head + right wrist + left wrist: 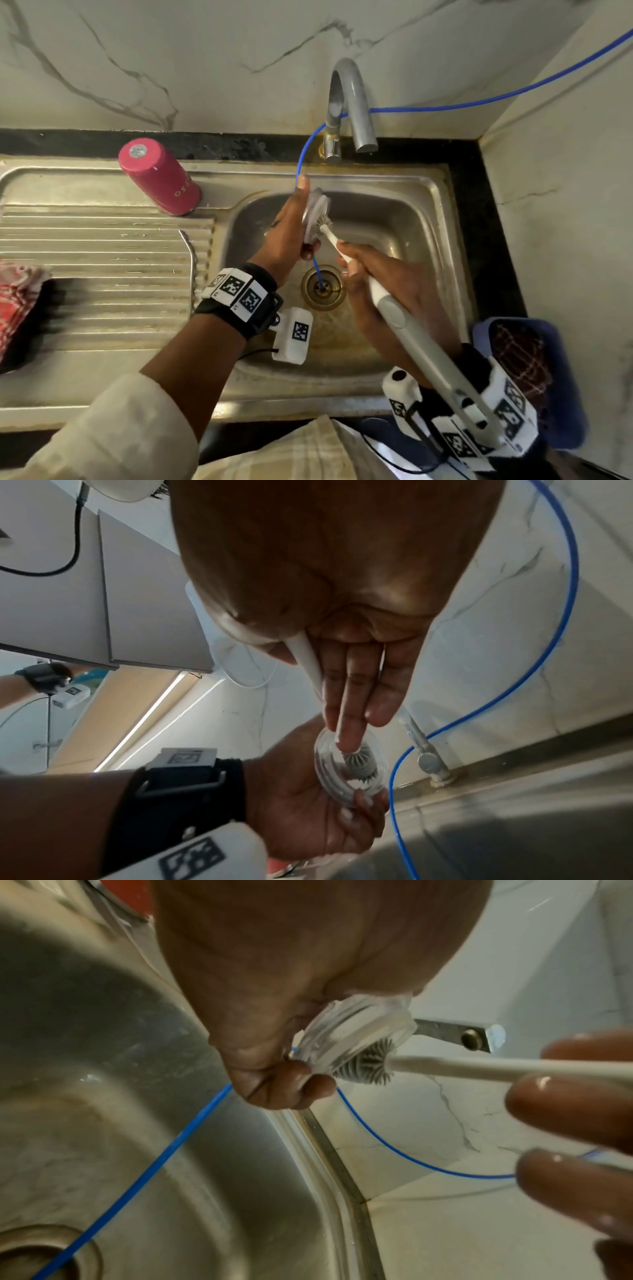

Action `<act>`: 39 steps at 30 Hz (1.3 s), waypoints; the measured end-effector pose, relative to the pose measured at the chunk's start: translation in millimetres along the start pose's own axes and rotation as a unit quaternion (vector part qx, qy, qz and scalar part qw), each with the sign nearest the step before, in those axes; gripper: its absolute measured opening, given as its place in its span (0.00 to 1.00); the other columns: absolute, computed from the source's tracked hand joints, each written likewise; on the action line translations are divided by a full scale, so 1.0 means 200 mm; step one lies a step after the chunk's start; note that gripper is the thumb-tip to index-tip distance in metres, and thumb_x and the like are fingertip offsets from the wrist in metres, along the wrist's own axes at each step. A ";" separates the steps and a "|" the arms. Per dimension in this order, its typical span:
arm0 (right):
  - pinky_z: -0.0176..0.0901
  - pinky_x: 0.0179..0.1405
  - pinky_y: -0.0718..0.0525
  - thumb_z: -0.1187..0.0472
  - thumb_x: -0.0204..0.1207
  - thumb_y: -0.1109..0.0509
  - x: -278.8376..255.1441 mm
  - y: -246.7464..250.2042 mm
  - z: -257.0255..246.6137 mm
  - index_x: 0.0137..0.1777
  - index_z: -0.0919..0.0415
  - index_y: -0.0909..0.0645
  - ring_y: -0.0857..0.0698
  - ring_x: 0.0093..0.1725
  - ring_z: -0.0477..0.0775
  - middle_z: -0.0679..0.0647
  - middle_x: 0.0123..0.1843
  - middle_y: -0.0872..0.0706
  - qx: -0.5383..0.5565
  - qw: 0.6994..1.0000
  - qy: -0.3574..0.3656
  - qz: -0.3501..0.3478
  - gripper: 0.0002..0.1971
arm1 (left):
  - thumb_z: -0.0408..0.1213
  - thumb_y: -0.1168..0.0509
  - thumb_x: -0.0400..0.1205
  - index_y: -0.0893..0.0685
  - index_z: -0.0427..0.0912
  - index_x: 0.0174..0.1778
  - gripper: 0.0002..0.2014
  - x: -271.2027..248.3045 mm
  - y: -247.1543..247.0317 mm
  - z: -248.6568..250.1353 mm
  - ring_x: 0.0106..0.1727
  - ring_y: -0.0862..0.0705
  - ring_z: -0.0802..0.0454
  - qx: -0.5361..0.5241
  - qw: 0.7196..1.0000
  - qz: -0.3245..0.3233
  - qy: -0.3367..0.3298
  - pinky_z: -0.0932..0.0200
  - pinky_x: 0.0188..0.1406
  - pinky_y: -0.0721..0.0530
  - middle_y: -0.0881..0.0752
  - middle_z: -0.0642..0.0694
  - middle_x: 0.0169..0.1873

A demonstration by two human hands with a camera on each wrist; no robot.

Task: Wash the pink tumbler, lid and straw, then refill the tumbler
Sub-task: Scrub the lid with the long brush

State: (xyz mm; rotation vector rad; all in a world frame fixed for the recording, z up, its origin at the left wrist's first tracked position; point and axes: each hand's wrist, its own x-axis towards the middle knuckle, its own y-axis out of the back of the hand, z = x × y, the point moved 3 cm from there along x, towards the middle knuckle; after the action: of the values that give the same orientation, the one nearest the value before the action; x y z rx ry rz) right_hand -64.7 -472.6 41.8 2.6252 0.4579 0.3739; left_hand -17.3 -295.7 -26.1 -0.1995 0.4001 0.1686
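**Head view: lid scrubbed over sink**

Stainless steel sink (424, 205) lies below. Pink cylindrical tumbler (159, 176) stands inverted on its drainboard. Left hand (289, 229) grasps the clear round plastic lid (315, 214); right hand (380, 274) grips a white long-handled brush (421, 342), bristles touching the lid.

Lettering on the pink tumbler, and coded tags on the wrist gear

The pink tumbler (160, 177), standing upside down at the far left of the sink's draining board, bears pale letters down its side; roughly "OSA" shows, the rest too blurred to read. The wrist bands (239, 294) and the white camera box (294, 335) carry black-and-white square code markers, with no words or numbers that can be read.
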 end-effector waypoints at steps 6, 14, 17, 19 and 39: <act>0.34 0.37 0.12 0.64 0.92 0.38 -0.01 -0.02 -0.06 0.60 0.56 0.10 0.05 0.38 0.54 0.60 0.41 0.07 0.184 0.967 -0.173 -0.011 0.13 | 0.68 0.34 0.75 0.23 0.36 0.72 0.41 -0.03 0.05 -0.03 0.30 0.22 0.52 -0.039 0.998 0.040 -0.016 0.59 0.25 0.28 0.18 0.38 0.47; 0.48 0.35 0.11 0.53 0.89 0.36 0.03 -0.04 -0.11 0.69 0.52 0.15 0.13 0.35 0.45 0.42 0.47 0.10 -0.234 0.960 0.111 -0.110 0.14 | 0.63 0.41 0.90 0.14 0.36 0.56 0.29 -0.01 0.03 0.00 0.32 0.18 0.45 -0.059 0.991 0.119 0.022 0.56 0.28 0.25 0.14 0.38 0.36; 0.49 0.35 0.12 0.52 0.87 0.37 0.06 -0.05 -0.10 0.67 0.54 0.15 0.13 0.35 0.48 0.41 0.44 0.11 -0.203 0.967 0.135 -0.076 0.15 | 0.70 0.34 0.77 0.12 0.39 0.53 0.33 0.03 0.08 0.03 0.41 0.17 0.41 -0.096 0.990 0.081 0.065 0.51 0.37 0.23 0.14 0.36 0.40; 0.49 0.35 0.11 0.55 0.87 0.36 0.06 -0.06 -0.08 0.65 0.60 0.14 0.11 0.35 0.48 0.42 0.40 0.13 -0.050 0.994 0.090 -0.048 0.14 | 0.68 0.33 0.76 0.12 0.41 0.52 0.31 0.06 0.11 0.05 0.39 0.17 0.43 -0.108 0.991 0.048 0.063 0.54 0.35 0.24 0.14 0.37 0.40; 0.47 0.32 0.10 0.59 0.90 0.36 0.07 -0.04 -0.15 0.61 0.61 0.11 0.10 0.32 0.59 0.60 0.36 0.11 0.112 0.992 -0.063 -0.003 0.12 | 0.68 0.33 0.76 0.16 0.43 0.53 0.29 0.04 0.10 0.01 0.32 0.26 0.48 -0.087 0.992 -0.086 0.022 0.56 0.29 0.30 0.21 0.42 0.34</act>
State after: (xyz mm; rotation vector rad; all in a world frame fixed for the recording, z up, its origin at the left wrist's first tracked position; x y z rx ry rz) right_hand -64.1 -449.7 67.0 2.8432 0.4893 0.1599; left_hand -12.6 -274.9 -30.7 -0.4088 0.4108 0.0283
